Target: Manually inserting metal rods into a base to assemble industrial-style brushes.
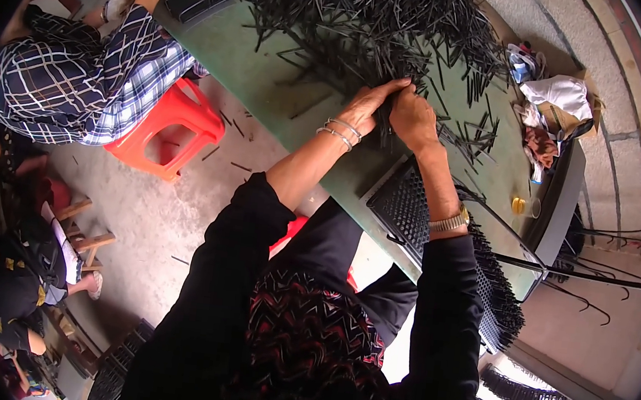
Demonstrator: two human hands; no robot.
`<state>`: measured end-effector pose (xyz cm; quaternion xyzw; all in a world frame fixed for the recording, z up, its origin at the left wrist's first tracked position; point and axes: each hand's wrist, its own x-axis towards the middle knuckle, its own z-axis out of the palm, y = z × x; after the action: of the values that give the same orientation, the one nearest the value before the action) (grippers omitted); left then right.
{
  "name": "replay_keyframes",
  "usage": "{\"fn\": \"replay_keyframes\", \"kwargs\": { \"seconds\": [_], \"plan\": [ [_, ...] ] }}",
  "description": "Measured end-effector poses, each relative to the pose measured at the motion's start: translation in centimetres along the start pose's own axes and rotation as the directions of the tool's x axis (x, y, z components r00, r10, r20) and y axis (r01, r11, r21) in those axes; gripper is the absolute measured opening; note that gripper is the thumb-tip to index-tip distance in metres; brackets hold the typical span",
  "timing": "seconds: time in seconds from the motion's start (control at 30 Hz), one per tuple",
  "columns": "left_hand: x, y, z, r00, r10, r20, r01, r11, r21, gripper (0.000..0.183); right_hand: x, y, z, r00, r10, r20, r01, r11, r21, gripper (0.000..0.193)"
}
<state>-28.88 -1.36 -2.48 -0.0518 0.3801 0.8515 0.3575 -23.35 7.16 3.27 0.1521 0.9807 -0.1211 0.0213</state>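
My left hand (368, 105), with two bracelets at its wrist, is at the near edge of a big pile of thin black sticks (355, 16). Its fingers are bent and its forefinger reaches to the fingertips of my right hand (415, 118). That hand is closed, with a watch above it on the wrist. Dark stick-like shapes show between the two hands, but what the fingers pinch is hidden. Under my right forearm is a black perforated rack (406, 201), tilted at the table's near edge. Beyond my sleeve, rows of black bristle-like pieces (503, 305) stick out.
The green table (271, 78) carries scattered sticks and a small clear cup (531, 207) with yellow bits. Bags and cloths (558, 96) lie at its right end. Hooked black rods (593, 279) jut out at right. A co-worker in plaid sits on a red stool (167, 133); another person is at lower left.
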Motion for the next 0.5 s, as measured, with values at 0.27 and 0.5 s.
{"fn": "replay_keyframes", "kwargs": {
  "seconds": [0.27, 0.5],
  "plan": [
    [0.4, 1.4, -0.7, 0.981, 0.188, -0.041, -0.189, 0.982, -0.025, 0.016, -1.5, -1.0, -4.0, 0.992, -0.042, 0.117, 0.023, 0.986, 0.165, 0.072],
    [2.1, -0.7, -0.3, 0.76, 0.607, 0.234, -0.62, 0.784, -0.021, 0.025, -0.4, -3.4, -0.3, 0.91, -0.108, -0.401, 0.312, 0.815, 0.489, 0.13]
  ]
}}
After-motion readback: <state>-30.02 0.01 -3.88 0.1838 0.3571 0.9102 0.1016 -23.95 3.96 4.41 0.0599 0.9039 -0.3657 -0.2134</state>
